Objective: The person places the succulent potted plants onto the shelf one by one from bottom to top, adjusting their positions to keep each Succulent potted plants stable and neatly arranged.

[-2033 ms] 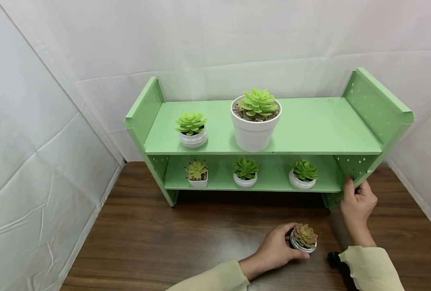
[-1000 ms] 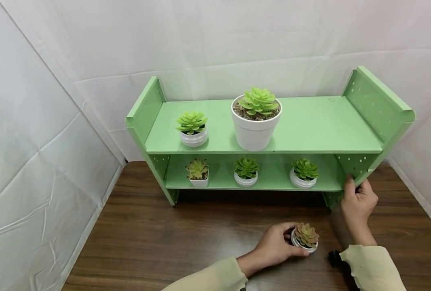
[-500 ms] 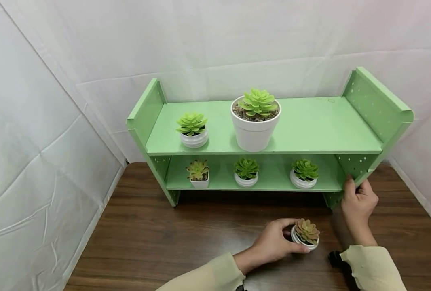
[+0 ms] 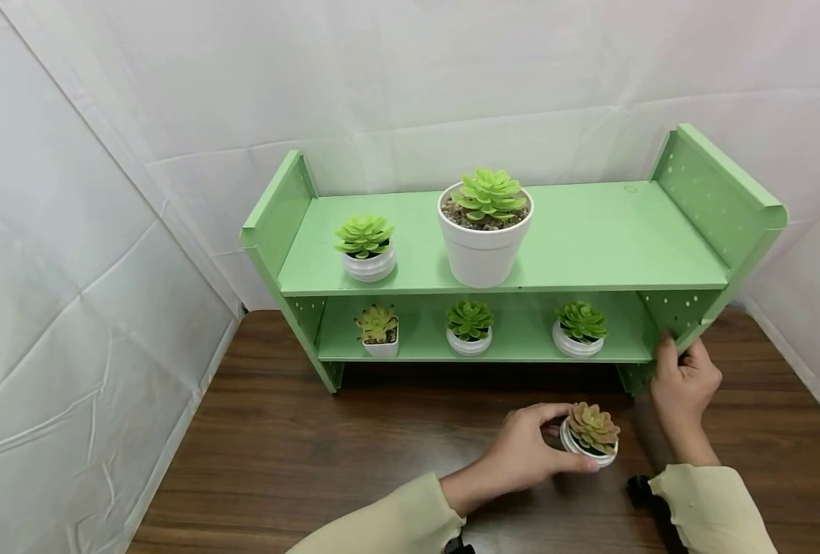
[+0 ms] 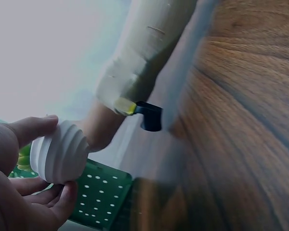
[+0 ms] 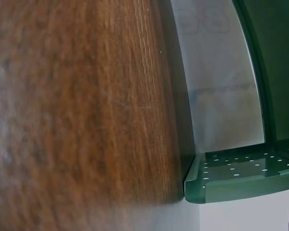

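Note:
Between the thumb and fingers of my left hand [image 4: 517,454] is a small potted succulent [image 4: 593,431] with reddish-brown leaves, held just over the table in front of the shelf. Its white ribbed pot [image 5: 63,154] shows side-on in the left wrist view. My right hand [image 4: 685,388] grips the lower right side panel of the green two-tier shelf [image 4: 611,238], thumb on the inner face and the other fingers partly hidden behind its edge. In the right wrist view the perforated green side panel [image 6: 245,168] appears, with only a sliver of hand at the edge.
On the upper tier stand a large potted succulent [image 4: 485,246] and a smaller potted succulent [image 4: 368,254]. The lower tier carries a square-potted succulent [image 4: 380,338] and two round-potted green succulents, one in the middle [image 4: 469,338] and one at right [image 4: 579,338]. White cloth [image 4: 175,92] hangs behind the wooden table [image 4: 278,462].
My left hand has carried the reddish succulent a little up and to the right, toward the shelf. My right hand has kept its grip on the side panel.

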